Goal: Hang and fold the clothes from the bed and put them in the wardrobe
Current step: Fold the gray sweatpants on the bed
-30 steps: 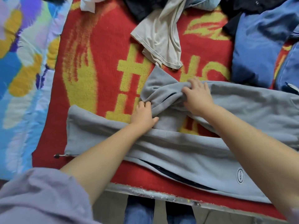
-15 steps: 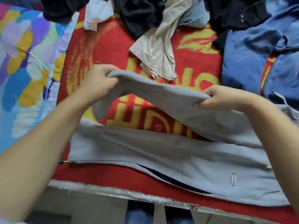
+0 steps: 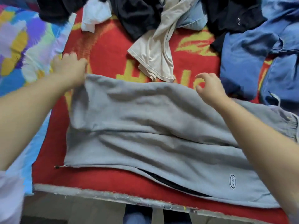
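Laying one trouser leg over the other

Grey fleece sweatpants (image 3: pixel 161 126) lay across the red blanketed bed (image 3: pixel 105 50); left hand (image 3: pixel 69 68) pinched the hem, right hand (image 3: pixel 208 88) hovered loosely curled, holding nothing. Aligning hems before smoothing would fold best.

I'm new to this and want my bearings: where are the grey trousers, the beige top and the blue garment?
grey trousers (image 3: pixel 161 126), head view, middle of the spread legs.
beige top (image 3: pixel 155 50), head view, its middle.
blue garment (image 3: pixel 246 65), head view, its flat left part.
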A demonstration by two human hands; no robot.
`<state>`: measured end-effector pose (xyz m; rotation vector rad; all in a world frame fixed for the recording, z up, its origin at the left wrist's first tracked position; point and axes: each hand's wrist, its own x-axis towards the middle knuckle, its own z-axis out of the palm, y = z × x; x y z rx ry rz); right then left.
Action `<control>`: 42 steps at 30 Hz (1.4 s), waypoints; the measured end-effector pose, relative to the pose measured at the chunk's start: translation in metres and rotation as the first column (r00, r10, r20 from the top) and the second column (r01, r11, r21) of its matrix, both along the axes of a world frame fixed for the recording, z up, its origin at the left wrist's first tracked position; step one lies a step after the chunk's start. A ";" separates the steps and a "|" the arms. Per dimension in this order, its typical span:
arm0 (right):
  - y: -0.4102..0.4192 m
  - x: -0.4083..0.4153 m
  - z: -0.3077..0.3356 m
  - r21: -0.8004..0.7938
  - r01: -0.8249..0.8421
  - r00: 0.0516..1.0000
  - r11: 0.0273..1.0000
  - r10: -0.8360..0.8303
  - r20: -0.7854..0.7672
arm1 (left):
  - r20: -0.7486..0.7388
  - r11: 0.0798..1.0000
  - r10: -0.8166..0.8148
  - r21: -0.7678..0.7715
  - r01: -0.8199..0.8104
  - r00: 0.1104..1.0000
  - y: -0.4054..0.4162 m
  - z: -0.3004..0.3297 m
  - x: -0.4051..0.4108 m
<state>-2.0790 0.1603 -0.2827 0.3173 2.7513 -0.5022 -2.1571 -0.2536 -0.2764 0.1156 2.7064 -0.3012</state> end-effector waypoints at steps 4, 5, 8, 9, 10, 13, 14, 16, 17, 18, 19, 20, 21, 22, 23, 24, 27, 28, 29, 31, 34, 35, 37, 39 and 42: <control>-0.021 0.055 -0.045 -0.078 -0.078 0.995 0.994 0.082 0.053 | -0.047 0.981 -0.183 0.055 0.185 0.982 0.034 -0.054 0.063; -0.029 0.076 -0.054 -0.086 -0.128 0.976 0.988 0.140 0.164 | -0.017 0.963 -0.248 0.105 0.248 0.969 0.046 -0.065 0.085; -0.050 0.131 -0.080 -0.018 -0.365 0.846 0.931 0.340 0.411 | 0.019 0.897 -0.365 0.276 0.346 0.931 0.066 -0.085 0.152; -0.053 0.141 -0.085 0.036 -0.405 0.835 0.914 0.354 0.422 | 0.032 0.891 -0.378 0.285 0.354 0.925 0.064 -0.090 0.166; -0.054 0.145 -0.088 0.086 -0.413 0.848 0.907 0.349 0.398 | 0.058 0.891 -0.386 0.280 0.356 0.921 0.057 -0.093 0.174; -0.053 0.135 -0.091 0.152 -0.395 0.895 0.906 0.341 0.288 | 0.024 0.878 -0.414 0.273 0.392 0.910 0.028 -0.094 0.169; -0.052 0.128 -0.090 0.130 -0.367 0.908 0.921 0.325 0.263 | -0.004 0.873 -0.417 0.275 0.402 0.909 0.017 -0.091 0.160; -0.048 0.114 -0.086 0.024 -0.299 0.922 0.954 0.282 0.265 | -0.010 0.858 -0.444 0.282 0.429 0.896 -0.002 -0.083 0.141; -0.046 0.110 -0.084 -0.030 -0.298 0.914 0.954 0.294 0.281 | -0.021 0.840 -0.470 0.296 0.455 0.882 -0.012 -0.078 0.133; -0.045 0.107 -0.082 -0.064 -0.328 0.893 0.942 0.332 0.306 | -0.020 0.830 -0.480 0.313 0.461 0.877 -0.021 -0.073 0.126; -0.045 0.107 -0.079 -0.080 -0.372 0.858 0.925 0.376 0.350 | 0.009 0.831 -0.482 0.322 0.454 0.876 -0.027 -0.070 0.123; -0.046 0.108 -0.077 -0.086 -0.416 0.814 0.905 0.413 0.409 | 0.068 0.836 -0.489 0.320 0.446 0.870 -0.032 -0.069 0.122; -0.048 0.109 -0.077 -0.089 -0.446 0.769 0.891 0.432 0.472 | 0.158 0.861 -0.466 0.308 0.405 0.871 -0.036 -0.068 0.123; -0.049 0.110 -0.076 -0.095 -0.457 0.743 0.885 0.438 0.506 | 0.238 0.898 -0.397 0.301 0.322 0.886 -0.039 -0.068 0.125; -0.051 0.106 -0.074 -0.096 -0.447 0.755 0.889 0.433 0.493 | 0.305 0.941 -0.258 0.294 0.167 0.917 -0.041 -0.069 0.126; -0.052 0.100 -0.072 -0.092 -0.410 0.810 0.907 0.409 0.420 | 0.298 0.945 -0.093 0.328 -0.011 0.950 -0.042 -0.070 0.124; -0.054 0.059 -0.066 -0.078 -0.222 0.975 0.972 0.223 0.007 | -0.074 0.840 0.332 0.476 -0.259 0.940 -0.037 -0.074 0.101; -0.054 0.041 -0.066 -0.070 -0.171 0.982 0.983 0.165 -0.091 | -0.130 0.824 0.403 0.483 -0.297 0.906 -0.033 -0.077 0.089; -0.053 0.022 -0.067 -0.056 -0.122 0.986 0.991 0.115 -0.125 | -0.123 0.801 0.456 0.489 -0.345 0.882 -0.029 -0.079 0.076; -0.047 -0.013 -0.071 0.026 -0.062 0.997 0.998 0.063 -0.037 | -0.035 0.730 0.546 0.511 -0.454 0.837 -0.023 -0.088 0.047; -0.042 -0.041 -0.076 0.184 -0.182 0.933 0.966 0.111 0.341 | 0.112 0.561 0.716 0.494 -0.664 0.689 -0.016 -0.106 0.005; -0.043 -0.045 -0.076 0.198 -0.288 0.879 0.937 0.176 0.443 | 0.173 0.478 0.764 0.497 -0.725 0.622 -0.015 -0.111 -0.004; -0.044 -0.046 -0.075 0.236 -0.411 0.820 0.881 0.244 0.517 | 0.264 0.329 0.796 0.567 -0.755 0.545 -0.015 -0.111 -0.013; -0.038 -0.042 -0.071 0.287 -0.267 0.934 0.920 0.174 0.312 | 0.176 0.299 0.786 0.730 -0.614 0.592 -0.019 -0.104 -0.014; -0.026 -0.032 -0.070 0.134 0.037 0.997 0.990 -0.028 -0.073 | -0.054 0.406 0.698 0.851 -0.333 0.714 -0.034 -0.089 -0.010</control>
